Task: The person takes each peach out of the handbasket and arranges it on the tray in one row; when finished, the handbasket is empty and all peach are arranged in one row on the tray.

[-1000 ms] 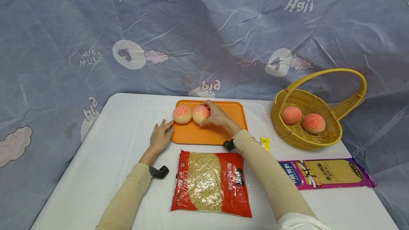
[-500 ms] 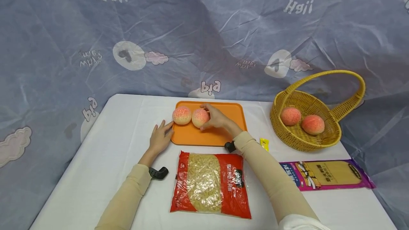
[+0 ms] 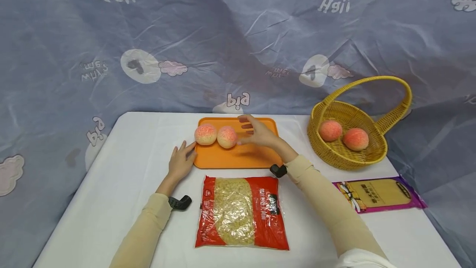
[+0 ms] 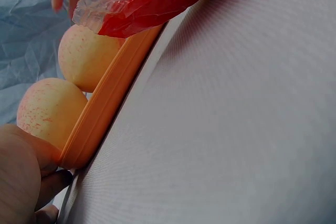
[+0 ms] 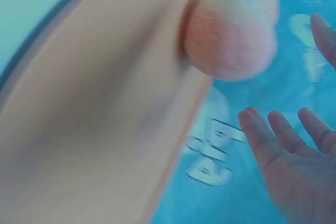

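Observation:
Two pink-and-cream peaches sit side by side at the left of the orange tray (image 3: 253, 158): the left peach (image 3: 205, 134) and the right peach (image 3: 227, 137). My right hand (image 3: 262, 133) is over the tray just right of that second peach, fingers spread and holding nothing. In the right wrist view, a gap shows between the right hand (image 5: 299, 166) and the nearer peach (image 5: 231, 38). My left hand (image 3: 181, 161) rests at the tray's left edge, fingers extended. The left wrist view has the left hand (image 4: 21, 174) touching the tray corner beside a peach (image 4: 51, 111).
A yellow wicker basket (image 3: 323, 152) with two peaches in it stands at the back right. A red bag of pasta (image 3: 239, 214) lies in front of the tray. A purple noodle packet (image 3: 383, 195) lies at the right, partly behind my right sleeve.
My right hand has let go of the right peach and moved a little right, fingers opening. The peach stays on the tray. My left hand keeps its place at the tray edge.

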Demonstrator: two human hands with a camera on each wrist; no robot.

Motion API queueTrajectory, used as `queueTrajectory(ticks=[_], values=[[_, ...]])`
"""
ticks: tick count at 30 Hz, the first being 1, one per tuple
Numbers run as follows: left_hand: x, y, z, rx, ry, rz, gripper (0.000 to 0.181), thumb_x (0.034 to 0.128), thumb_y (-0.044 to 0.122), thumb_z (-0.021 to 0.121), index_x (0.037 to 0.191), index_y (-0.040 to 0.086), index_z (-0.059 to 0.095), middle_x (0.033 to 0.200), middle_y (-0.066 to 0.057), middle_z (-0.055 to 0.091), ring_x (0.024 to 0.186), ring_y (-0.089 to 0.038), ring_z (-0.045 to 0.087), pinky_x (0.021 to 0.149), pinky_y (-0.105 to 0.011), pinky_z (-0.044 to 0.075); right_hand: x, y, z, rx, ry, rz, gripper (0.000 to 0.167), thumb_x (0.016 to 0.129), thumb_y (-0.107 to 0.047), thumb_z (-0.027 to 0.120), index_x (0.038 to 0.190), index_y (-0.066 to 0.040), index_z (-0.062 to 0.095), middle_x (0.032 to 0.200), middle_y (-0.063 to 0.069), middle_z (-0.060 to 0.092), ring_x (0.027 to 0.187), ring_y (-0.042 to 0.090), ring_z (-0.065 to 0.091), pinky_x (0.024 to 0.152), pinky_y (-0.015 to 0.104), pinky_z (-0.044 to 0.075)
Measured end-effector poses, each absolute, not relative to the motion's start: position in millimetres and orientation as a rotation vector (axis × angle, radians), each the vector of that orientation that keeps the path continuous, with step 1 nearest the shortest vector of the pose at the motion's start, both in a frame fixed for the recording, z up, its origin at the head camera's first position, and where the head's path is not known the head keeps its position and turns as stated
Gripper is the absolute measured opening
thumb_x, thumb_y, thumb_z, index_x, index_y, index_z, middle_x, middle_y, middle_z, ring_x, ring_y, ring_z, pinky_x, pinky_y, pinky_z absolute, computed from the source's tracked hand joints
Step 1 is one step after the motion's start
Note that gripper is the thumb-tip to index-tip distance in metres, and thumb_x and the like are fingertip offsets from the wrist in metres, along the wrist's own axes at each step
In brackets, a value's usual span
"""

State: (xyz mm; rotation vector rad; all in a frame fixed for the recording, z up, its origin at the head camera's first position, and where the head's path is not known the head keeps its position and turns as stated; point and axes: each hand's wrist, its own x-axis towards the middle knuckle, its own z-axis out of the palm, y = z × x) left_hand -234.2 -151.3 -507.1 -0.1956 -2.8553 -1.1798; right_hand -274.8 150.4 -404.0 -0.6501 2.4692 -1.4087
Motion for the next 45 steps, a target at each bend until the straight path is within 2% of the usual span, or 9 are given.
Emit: queueTrajectory(ticks=[5, 8, 12, 16, 21, 25, 30, 38, 45], values=[[-235, -151, -509, -0.208, -2.853, -1.176, 0.046, 0.1002, 0.022, 0.049, 0.144, 0.007, 0.048, 0.150, -0.017, 0.044, 0.148, -0.036, 0.025, 0.125, -0.049, 0.004, -232, 201, -373, -0.767, 2.544, -1.521, 0.075, 0.078, -0.005, 0.081, 0.142, -0.002, 0.041, 0.146, 0.018, 0.045, 0.131, 0.043, 0.048, 0.109, 0.052, 0.044], [-234, -151, -509, -0.219, -2.854, -1.166, 0.046, 0.1002, 0.022, 0.049, 0.144, 0.007, 0.048, 0.150, -0.018, 0.044, 0.148, -0.036, 0.025, 0.125, -0.049, 0.003, -208, 241, -356, -0.796, 2.644, -1.741, 0.064, 0.080, 0.005, 0.076, 0.137, 0.005, 0.047, 0.138, 0.010, 0.055, 0.124, 0.032, 0.057, 0.104, 0.039, 0.051], [-234, -153, -509, -0.222, -2.854, -1.161, 0.047, 0.1000, 0.021, 0.050, 0.144, 0.007, 0.048, 0.150, -0.019, 0.043, 0.148, -0.037, 0.025, 0.125, -0.049, 0.003, -196, 292, -342, -0.749, 2.736, -2.244, 0.049, 0.079, 0.017, 0.069, 0.126, 0.012, 0.055, 0.119, 0.008, 0.066, 0.107, 0.018, 0.066, 0.090, 0.020, 0.056], [-235, -152, -509, -0.224, -2.843, -1.167, 0.046, 0.0997, 0.021, 0.050, 0.144, 0.006, 0.048, 0.150, -0.019, 0.043, 0.148, -0.037, 0.025, 0.125, -0.050, 0.003, -204, 334, -342, -0.440, 2.839, -2.544, 0.043, 0.079, 0.014, 0.070, 0.121, 0.008, 0.061, 0.112, 0.010, 0.068, 0.102, 0.017, 0.066, 0.083, 0.014, 0.055], [-235, -152, -509, -0.209, -2.853, -1.174, 0.046, 0.0999, 0.021, 0.050, 0.144, 0.008, 0.048, 0.151, -0.019, 0.042, 0.148, -0.036, 0.025, 0.125, -0.049, 0.002, -225, 365, -362, 0.251, 3.024, -2.290, 0.048, 0.083, -0.001, 0.074, 0.129, -0.005, 0.060, 0.120, 0.000, 0.063, 0.111, 0.012, 0.060, 0.088, 0.011, 0.051], [-234, -152, -509, -0.204, -2.855, -1.182, 0.046, 0.0998, 0.021, 0.050, 0.144, 0.008, 0.048, 0.151, -0.019, 0.042, 0.148, -0.036, 0.024, 0.125, -0.049, 0.002, -239, 378, -381, 0.550, 3.026, -1.993, 0.058, 0.086, -0.016, 0.074, 0.139, -0.013, 0.052, 0.137, 0.002, 0.055, 0.126, 0.019, 0.052, 0.101, 0.020, 0.048], [-234, -151, -507, -0.215, -2.846, -1.167, 0.046, 0.0998, 0.020, 0.050, 0.144, 0.007, 0.048, 0.150, -0.019, 0.043, 0.148, -0.037, 0.025, 0.125, -0.050, 0.003, -252, 387, -397, 0.592, 2.944, -1.803, 0.073, 0.088, -0.027, 0.073, 0.150, -0.012, 0.037, 0.154, 0.009, 0.038, 0.138, 0.030, 0.039, 0.110, 0.033, 0.042], [-233, -151, -507, -0.217, -2.837, -1.186, 0.046, 0.0999, 0.021, 0.050, 0.144, 0.007, 0.048, 0.150, -0.019, 0.043, 0.148, -0.037, 0.025, 0.125, -0.050, 0.003, -262, 394, -419, 0.490, 2.914, -1.569, 0.080, 0.091, -0.015, 0.069, 0.153, -0.001, 0.022, 0.156, 0.027, 0.027, 0.141, 0.045, 0.031, 0.113, 0.053, 0.035], [-234, -152, -507, -0.223, -2.839, -1.170, 0.046, 0.0998, 0.021, 0.050, 0.143, 0.006, 0.048, 0.149, -0.019, 0.045, 0.148, -0.037, 0.025, 0.125, -0.049, 0.003, -268, 393, -427, 0.462, 2.957, -1.311, 0.080, 0.087, -0.013, 0.070, 0.150, 0.007, 0.024, 0.150, 0.034, 0.032, 0.137, 0.050, 0.034, 0.114, 0.057, 0.032]])
